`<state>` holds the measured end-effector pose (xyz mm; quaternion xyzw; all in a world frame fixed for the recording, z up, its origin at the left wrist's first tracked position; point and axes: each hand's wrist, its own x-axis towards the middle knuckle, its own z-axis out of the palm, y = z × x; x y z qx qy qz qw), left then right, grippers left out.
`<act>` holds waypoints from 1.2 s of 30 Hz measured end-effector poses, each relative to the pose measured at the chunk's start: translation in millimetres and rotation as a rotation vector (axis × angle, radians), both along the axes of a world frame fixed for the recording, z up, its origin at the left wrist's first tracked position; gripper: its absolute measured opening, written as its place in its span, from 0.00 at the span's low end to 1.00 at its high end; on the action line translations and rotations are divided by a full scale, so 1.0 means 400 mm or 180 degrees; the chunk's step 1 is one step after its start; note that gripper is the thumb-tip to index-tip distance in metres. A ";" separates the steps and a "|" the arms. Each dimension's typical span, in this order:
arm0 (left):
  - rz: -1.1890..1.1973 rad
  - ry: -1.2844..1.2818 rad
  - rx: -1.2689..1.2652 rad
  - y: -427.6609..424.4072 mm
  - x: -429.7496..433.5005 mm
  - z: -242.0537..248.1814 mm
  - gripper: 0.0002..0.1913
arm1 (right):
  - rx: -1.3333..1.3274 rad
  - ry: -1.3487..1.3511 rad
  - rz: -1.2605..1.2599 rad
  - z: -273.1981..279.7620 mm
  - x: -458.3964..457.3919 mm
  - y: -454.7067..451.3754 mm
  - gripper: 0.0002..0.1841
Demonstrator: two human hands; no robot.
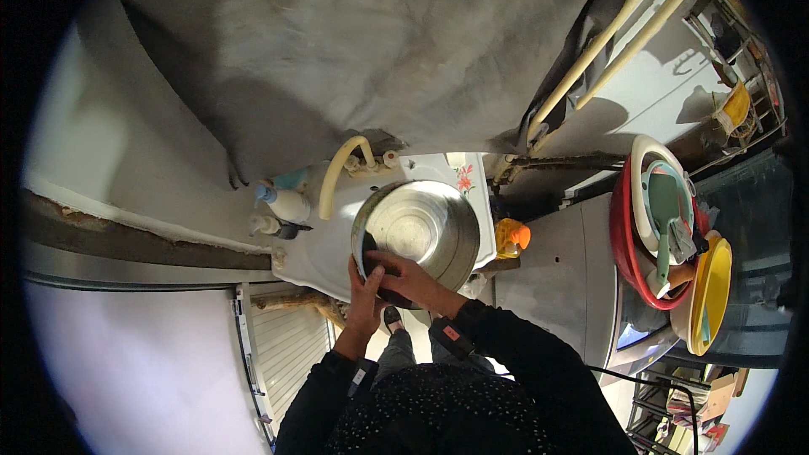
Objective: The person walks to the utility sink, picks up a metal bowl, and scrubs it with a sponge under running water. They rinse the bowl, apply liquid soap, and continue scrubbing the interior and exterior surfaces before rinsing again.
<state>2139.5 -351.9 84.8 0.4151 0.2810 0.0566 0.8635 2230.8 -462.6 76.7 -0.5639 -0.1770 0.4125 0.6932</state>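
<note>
A large round metal pot (452, 246) is tilted over the white sink (322, 253), its open mouth facing up. My left hand (365, 300) grips the pot's rim at the near left, with the thumb on top. My right hand (411, 284) reaches over the near rim, fingers bent against the inner wall close to my left thumb. Whether anything small lies under those fingers is hidden. Beyond the pot, a cream curved faucet (341, 170) stands at the back of the sink. Red flowers (466, 180) decorate the sink's back right corner.
Pump bottles (284, 205) stand at the sink's left. To its right is a bottle of orange liquid (510, 239). A white appliance (550, 265) stands farther right, near stacked basins (622, 240) and a yellow basin (714, 297). Grey cloth (379, 63) hangs behind the faucet.
</note>
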 end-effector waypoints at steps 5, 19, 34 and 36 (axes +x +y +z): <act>0.0043 0.0114 -0.0153 0.044 0.017 0.030 0.42 | -0.2094 -0.2694 0.2532 0.023 0.081 -0.102 0.15; -0.0378 0.0949 0.0228 0.095 0.046 0.038 0.53 | -0.2040 -0.4659 0.3196 0.033 0.081 -0.204 0.23; 0.0068 0.0008 -0.0775 -0.013 0.018 -0.038 0.29 | -0.1022 -0.2567 0.1600 0.005 0.085 -0.047 0.22; 0.0086 -0.0208 -0.0302 0.004 0.022 -0.029 0.34 | -0.2217 -0.3119 0.2497 0.003 0.100 -0.079 0.19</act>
